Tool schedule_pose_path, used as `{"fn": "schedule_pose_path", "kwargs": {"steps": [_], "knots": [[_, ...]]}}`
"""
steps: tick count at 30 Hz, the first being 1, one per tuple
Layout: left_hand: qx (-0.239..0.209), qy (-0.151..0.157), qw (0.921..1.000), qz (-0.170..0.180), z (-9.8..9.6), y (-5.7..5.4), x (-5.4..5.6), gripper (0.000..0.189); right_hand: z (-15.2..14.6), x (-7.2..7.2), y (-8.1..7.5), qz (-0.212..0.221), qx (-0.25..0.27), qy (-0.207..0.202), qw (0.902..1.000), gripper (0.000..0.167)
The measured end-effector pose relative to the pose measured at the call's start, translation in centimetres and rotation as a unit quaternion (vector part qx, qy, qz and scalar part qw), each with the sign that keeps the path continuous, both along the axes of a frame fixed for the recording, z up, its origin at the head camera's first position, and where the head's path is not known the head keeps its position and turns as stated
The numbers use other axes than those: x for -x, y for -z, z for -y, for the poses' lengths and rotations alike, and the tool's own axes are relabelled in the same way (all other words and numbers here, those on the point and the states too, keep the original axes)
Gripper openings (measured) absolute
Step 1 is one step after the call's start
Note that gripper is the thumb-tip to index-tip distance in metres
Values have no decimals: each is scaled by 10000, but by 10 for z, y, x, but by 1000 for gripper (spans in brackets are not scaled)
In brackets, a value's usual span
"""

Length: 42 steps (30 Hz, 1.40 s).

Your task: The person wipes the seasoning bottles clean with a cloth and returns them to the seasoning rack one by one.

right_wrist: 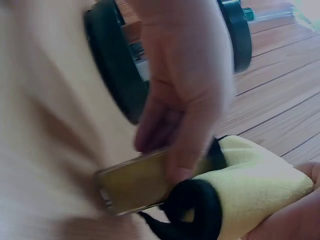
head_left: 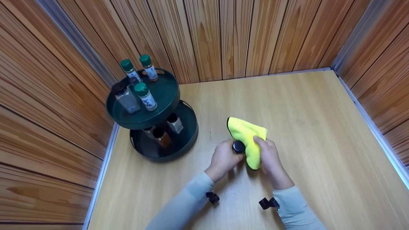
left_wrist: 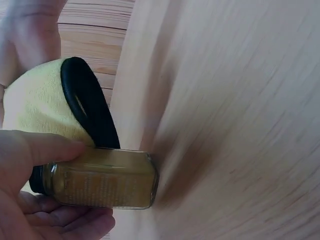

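My left hand (head_left: 224,159) grips a square glass spice jar (left_wrist: 107,180) with a black lid (head_left: 238,147), thumb on one side and fingers on the other. Yellow-brown contents show through its glass in the left wrist view. My right hand (head_left: 271,158) holds a folded yellow cloth (head_left: 250,137) with black edging, thumb on top. The cloth lies against the jar's side, near the lid. In the right wrist view, the jar (right_wrist: 135,185) is partly covered by the left hand's thumb and the cloth's black edge.
A dark green two-tier round rack (head_left: 188,140) stands at the left of the wooden table (head_left: 303,111). Its upper tier carries green-capped bottles (head_left: 147,97) and a dark-lidded jar (head_left: 127,99); more jars (head_left: 174,123) sit below. Wood-panelled walls (head_left: 236,38) enclose the table.
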<state>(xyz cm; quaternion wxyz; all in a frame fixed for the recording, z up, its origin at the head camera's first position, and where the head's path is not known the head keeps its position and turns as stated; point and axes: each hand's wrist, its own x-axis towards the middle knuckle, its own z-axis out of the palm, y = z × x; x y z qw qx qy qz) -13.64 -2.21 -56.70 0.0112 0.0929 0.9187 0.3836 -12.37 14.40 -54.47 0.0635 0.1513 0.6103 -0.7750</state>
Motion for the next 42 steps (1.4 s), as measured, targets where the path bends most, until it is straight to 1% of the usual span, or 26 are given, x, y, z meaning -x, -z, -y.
{"fn": "schedule_pose_path", "kwargs": {"steps": [2,4,6,8,10,14,17,19,21,24,26,29,31,32,36,38,40,42], "knots": [[102,-21,9999,1,-1,-1,1,35,1,2,12,81,-111,-30,9999,33],[104,-6,9999,61,-2,-1,1,35,1,2,22,197,-273,-87,9994,34],[29,-10,9998,174,-2,-1,2,36,1,2,26,278,-400,-196,9986,35],[-94,-3,9996,264,-1,-1,3,36,1,1,23,286,-450,-268,9982,37],[-184,26,9994,300,0,-1,3,35,1,0,14,166,-422,-222,9987,36],[-160,103,9995,240,3,3,3,33,1,-4,-6,-184,-97,16,9998,35],[-133,127,9997,172,4,5,2,34,2,-6,-13,-273,138,53,9995,35],[-154,158,9997,129,4,6,2,34,2,-6,-12,-227,197,35,9995,34],[-199,196,9996,65,4,6,1,33,2,-6,-7,-174,188,54,9997,35],[-235,210,9995,-31,4,7,1,33,2,-2,3,-93,-20,80,9999,35],[-281,173,9994,-43,4,7,1,32,3,0,13,64,-140,-13,9999,35],[-307,119,9994,54,3,8,0,33,3,2,23,417,-194,-158,9988,32],[-318,97,9993,143,2,8,0,33,3,2,22,572,-219,-239,9978,32],[-308,98,9993,163,2,8,-1,32,2,1,18,562,-241,-253,9978,32],[-308,114,9994,136,2,6,0,31,3,1,-5,233,-356,-178,9989,35],[-342,114,9993,115,3,6,0,31,3,2,-10,68,-335,-82,9994,35],[-345,96,9993,93,3,6,1,31,4,4,-8,88,-364,-22,9993,34],[-401,40,9991,115,3,7,1,34,5,7,1,210,-442,-14,9988,32]]}}
